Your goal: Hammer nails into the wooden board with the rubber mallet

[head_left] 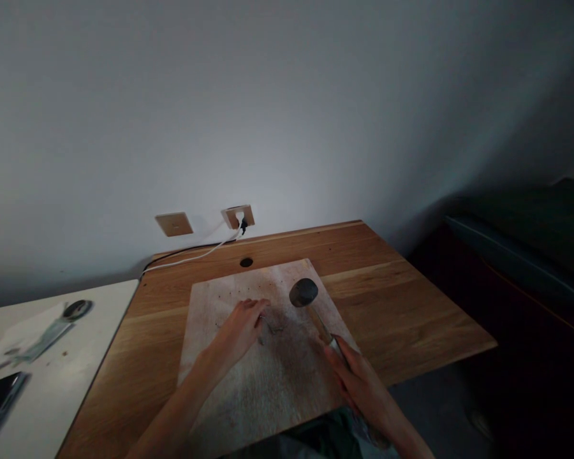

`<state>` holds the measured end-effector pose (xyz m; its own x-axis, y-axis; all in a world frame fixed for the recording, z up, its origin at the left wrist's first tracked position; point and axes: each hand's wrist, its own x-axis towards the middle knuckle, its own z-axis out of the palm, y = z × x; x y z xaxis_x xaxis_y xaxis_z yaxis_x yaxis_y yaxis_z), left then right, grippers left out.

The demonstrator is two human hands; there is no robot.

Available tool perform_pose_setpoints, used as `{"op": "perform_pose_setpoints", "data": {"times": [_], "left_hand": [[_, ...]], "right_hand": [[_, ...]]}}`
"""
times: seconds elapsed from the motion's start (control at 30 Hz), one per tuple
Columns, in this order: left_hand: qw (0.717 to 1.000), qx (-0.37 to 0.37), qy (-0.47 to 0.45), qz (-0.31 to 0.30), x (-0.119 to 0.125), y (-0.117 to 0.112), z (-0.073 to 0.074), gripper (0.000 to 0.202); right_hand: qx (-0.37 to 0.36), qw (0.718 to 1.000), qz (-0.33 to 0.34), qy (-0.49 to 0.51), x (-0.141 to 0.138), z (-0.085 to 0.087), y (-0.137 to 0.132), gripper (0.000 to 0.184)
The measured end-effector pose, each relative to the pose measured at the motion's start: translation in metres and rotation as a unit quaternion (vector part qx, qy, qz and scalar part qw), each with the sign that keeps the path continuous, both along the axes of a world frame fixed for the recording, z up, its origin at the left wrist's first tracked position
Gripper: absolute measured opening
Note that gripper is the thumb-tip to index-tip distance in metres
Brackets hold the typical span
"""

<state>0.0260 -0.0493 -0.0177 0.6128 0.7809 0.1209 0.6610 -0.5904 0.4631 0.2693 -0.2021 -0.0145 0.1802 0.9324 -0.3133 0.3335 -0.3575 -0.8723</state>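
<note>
My right hand (351,370) is wrapped around the handle of a mallet (304,292). Its dark, round head is raised at the far end of a wooden shaft, over the right part of a pale, worn board (220,389). Over the middle of the board, my left hand (243,322) has its fingers curled together and pointing right. What they hold, if anything, is too small to make out. Just right of those fingertips lie a few thin dark bits (273,329), perhaps nails. Small dark dots are scattered along the board's far part.
The board lies on a wooden table (402,306) against the wall. White and black cables run from a wall socket (238,217) along its back edge, near a round hole (246,262). On the left, a white table (83,363) carries a roll of tape (77,309) and a dark device (0,401).
</note>
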Motion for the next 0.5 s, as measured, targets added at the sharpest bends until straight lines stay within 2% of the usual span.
{"op": "perform_pose_setpoints", "data": {"times": [0.23,0.33,0.5], "left_hand": [[1.0,-0.001,0.018,-0.012,0.003,0.002,0.01,0.037],[0.999,-0.047,-0.008,-0.018,0.005,0.004,0.015,0.034],[0.99,-0.109,-0.083,-0.015,0.002,0.006,0.007,0.032]], "right_hand": [[-0.009,1.0,0.002,0.007,-0.002,0.004,0.0,0.067],[-0.008,1.0,0.003,0.008,-0.001,0.004,0.001,0.065],[-0.021,1.0,0.013,0.008,-0.001,0.001,0.0,0.063]]}}
